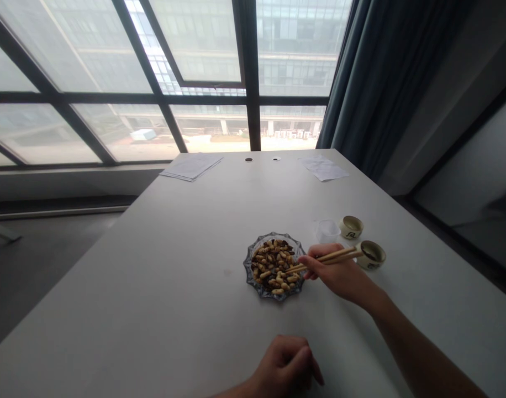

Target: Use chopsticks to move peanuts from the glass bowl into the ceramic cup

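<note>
My right hand is closed around a pair of wooden chopsticks. Their tips reach into a scalloped glass dish, among unshelled peanuts mixed with small dark pieces too small to identify. Whether the tips pinch a peanut is not clear. My left hand rests on the table in front of the dish, loosely curled, with nothing visible in it. Just beyond the right hand are a clear plastic container and two cream bowls with dark markings, a farther one and a nearer one.
The white table stretches toward a large window. Paper sheets lie at its far left and a crumpled sheet at its far right. Two round holes show near the far edge. A dark blue curtain hangs at the right.
</note>
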Motion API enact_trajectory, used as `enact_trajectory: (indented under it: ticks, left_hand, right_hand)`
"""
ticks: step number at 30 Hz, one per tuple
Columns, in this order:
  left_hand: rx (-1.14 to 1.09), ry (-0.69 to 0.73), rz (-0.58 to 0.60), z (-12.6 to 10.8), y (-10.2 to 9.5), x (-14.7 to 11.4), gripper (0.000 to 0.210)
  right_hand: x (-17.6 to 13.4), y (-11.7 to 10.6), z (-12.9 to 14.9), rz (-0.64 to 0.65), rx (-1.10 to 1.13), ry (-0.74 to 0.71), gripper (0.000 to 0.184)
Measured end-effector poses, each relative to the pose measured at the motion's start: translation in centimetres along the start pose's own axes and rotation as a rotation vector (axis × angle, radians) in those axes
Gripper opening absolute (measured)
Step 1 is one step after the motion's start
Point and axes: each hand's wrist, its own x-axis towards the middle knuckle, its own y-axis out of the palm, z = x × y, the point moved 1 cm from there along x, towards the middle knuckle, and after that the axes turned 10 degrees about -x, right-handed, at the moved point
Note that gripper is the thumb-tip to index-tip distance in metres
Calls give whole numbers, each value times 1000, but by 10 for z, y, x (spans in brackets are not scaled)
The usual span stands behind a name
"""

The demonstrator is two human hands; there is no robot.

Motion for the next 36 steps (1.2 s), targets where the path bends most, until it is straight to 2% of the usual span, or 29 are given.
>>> enact_trajectory:
  ticks: [4, 9, 14, 17, 25, 28, 31, 36]
  left_hand:
    - [6, -1, 5, -1, 0, -1, 94]
    - [25, 6, 4, -4, 0, -1, 94]
    - [-5, 18, 3, -2, 0, -1, 91]
    - [-15, 6, 2, -1, 0, -1, 91]
    - [-12, -33, -3, -4, 0, -1, 92]
    - [-17, -22, -10, -2, 0, -1, 91]
    - [-17, -18, -12, 0, 0, -1, 91]
    - [-12, -15, -8, 2, -1, -1, 90]
  right_hand:
    - [-7, -19, 3, -51, -42, 12, 41]
    - [-25, -70, -1, -244, -89, 97, 42]
    - [-43, -121, -31, -481, -119, 269, 36]
    - [-44, -136, -53, -510, -126, 380, 32]
    - [-33, -140, -81, -529, -115, 411, 25]
    - [-25, -136, -87, -481, -121, 426, 22]
    - [-17, -129, -83, -453, -143, 387, 22]
    - [-16, -124, -70, -502, -189, 334, 27]
